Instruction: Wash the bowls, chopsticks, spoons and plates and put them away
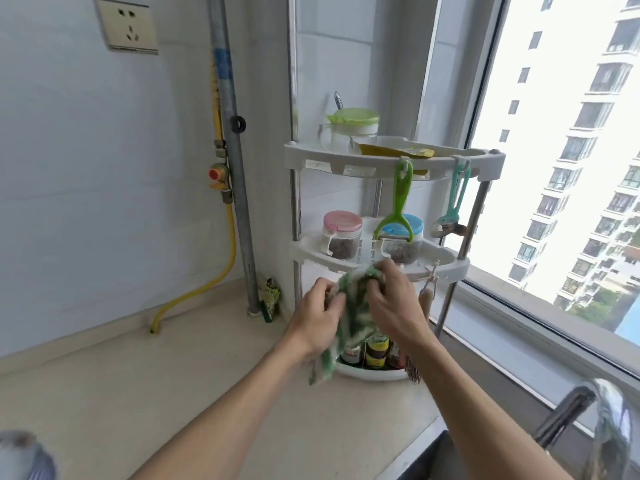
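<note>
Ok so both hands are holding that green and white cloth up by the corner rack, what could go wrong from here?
1. The green and white dishcloth, gripped by the left hand and right hand, hangs beside the small bottles on the white plastic corner rack; a swing might topple them.
2. The green-handled peeler hangs just above the hands and could be knocked off its hook.

Bright window daylight — blurred edges

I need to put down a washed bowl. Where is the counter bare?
Bare: the beige counter left of the white corner rack, toward the yellow hose. Crowded: the rack's tiers, holding jars and bottles.
</note>
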The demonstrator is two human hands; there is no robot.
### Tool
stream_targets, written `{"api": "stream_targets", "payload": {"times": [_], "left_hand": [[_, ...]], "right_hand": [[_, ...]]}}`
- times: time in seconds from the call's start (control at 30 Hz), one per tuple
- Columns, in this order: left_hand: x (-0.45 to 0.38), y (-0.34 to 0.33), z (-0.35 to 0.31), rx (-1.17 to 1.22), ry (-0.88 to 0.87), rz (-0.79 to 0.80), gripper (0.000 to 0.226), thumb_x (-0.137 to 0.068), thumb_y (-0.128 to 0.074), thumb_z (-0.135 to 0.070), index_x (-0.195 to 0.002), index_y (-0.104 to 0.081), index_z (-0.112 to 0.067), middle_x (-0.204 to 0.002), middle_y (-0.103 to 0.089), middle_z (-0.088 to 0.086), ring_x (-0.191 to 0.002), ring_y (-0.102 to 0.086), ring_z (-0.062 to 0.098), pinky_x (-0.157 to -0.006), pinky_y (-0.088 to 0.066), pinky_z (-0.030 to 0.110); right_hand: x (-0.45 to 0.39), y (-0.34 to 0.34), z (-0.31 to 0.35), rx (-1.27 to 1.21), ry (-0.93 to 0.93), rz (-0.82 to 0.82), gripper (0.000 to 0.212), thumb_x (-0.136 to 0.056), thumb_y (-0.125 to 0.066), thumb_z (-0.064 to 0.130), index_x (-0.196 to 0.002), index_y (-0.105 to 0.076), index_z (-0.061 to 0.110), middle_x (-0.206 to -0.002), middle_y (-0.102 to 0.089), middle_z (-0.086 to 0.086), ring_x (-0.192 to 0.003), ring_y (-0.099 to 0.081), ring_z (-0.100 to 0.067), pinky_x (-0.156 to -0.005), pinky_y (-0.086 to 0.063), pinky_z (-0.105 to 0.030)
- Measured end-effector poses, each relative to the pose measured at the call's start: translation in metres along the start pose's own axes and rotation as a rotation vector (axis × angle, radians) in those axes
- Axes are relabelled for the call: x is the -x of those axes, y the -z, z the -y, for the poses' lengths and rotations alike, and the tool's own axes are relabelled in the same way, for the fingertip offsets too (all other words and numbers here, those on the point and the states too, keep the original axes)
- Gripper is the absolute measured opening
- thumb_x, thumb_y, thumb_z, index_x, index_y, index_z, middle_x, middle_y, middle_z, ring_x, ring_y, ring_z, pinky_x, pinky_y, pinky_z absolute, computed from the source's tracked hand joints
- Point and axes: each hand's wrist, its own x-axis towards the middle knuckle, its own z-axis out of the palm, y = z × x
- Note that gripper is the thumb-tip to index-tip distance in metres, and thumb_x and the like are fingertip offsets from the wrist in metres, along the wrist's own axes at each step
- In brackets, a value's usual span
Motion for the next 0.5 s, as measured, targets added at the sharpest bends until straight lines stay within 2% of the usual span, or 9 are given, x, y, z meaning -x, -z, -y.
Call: {"api": "stream_targets", "payload": {"times": [0.07, 0.13, 0.23, 0.3, 0.4, 0.5], "left_hand": [[0.02, 0.03, 0.004, 0.024, 0.01, -0.013, 0.018, -0.101, -0.054, -0.023, -0.085, -0.048, -0.018, -0.07, -0.048, -0.007, -0.064, -0.045, 0.011, -0.062, -0.038, 0.027], [0.041, 0.063, 0.014, 0.015, 0.052, -0.036, 0.018, -0.095, -0.063, -0.016, -0.082, -0.051, -0.016, -0.066, -0.041, -0.009, -0.058, -0.037, 0.006, -0.055, -0.031, 0.019], [0.077, 0.111, 0.04, -0.031, 0.119, -0.097, 0.036, -0.085, -0.07, -0.005, -0.068, -0.042, -0.02, -0.062, -0.037, -0.01, -0.052, -0.032, 0.004, -0.054, -0.029, 0.021], [0.105, 0.141, 0.06, -0.074, 0.157, -0.134, 0.042, -0.083, -0.072, -0.003, -0.066, -0.039, -0.021, -0.06, -0.037, -0.011, -0.051, -0.032, 0.003, -0.053, -0.031, 0.022], [0.147, 0.182, 0.085, -0.14, 0.202, -0.203, 0.04, -0.082, -0.075, -0.001, -0.065, -0.045, -0.021, -0.062, -0.045, -0.009, -0.053, -0.039, 0.002, -0.055, -0.035, 0.018], [0.189, 0.226, 0.114, -0.137, 0.235, -0.248, 0.035, -0.081, -0.078, -0.002, -0.067, -0.053, -0.022, -0.066, -0.054, -0.007, -0.059, -0.048, 0.006, -0.063, -0.041, 0.023]], "right_hand": [[0.009, -0.022, 0.013, -0.082, -0.018, 0.069, 0.014, -0.094, -0.045, 0.002, -0.097, -0.054, 0.012, -0.082, -0.057, 0.004, -0.075, -0.053, -0.007, -0.063, -0.042, -0.025], [0.019, -0.051, 0.026, -0.165, -0.043, 0.156, 0.019, -0.09, -0.046, -0.001, -0.093, -0.06, 0.012, -0.082, -0.061, 0.0, -0.074, -0.056, -0.012, -0.063, -0.045, -0.028], [0.042, -0.095, 0.051, -0.369, -0.181, 0.329, 0.024, -0.087, -0.044, -0.003, -0.078, -0.063, 0.009, -0.068, -0.061, -0.004, -0.062, -0.056, -0.017, -0.054, -0.043, -0.025], [0.06, -0.126, 0.071, -0.469, -0.297, 0.42, 0.024, -0.089, -0.04, -0.001, -0.075, -0.058, 0.008, -0.063, -0.055, -0.007, -0.056, -0.051, -0.019, -0.051, -0.039, -0.024], [0.088, -0.177, 0.104, -0.518, -0.335, 0.519, 0.022, -0.089, -0.04, 0.0, -0.084, -0.059, 0.01, -0.073, -0.058, -0.009, -0.066, -0.054, -0.021, -0.061, -0.043, -0.029], [0.117, -0.22, 0.146, -0.555, -0.326, 0.667, 0.024, -0.091, -0.047, 0.01, -0.101, -0.069, 0.015, -0.09, -0.066, -0.006, -0.081, -0.06, -0.02, -0.068, -0.048, -0.029]]}}
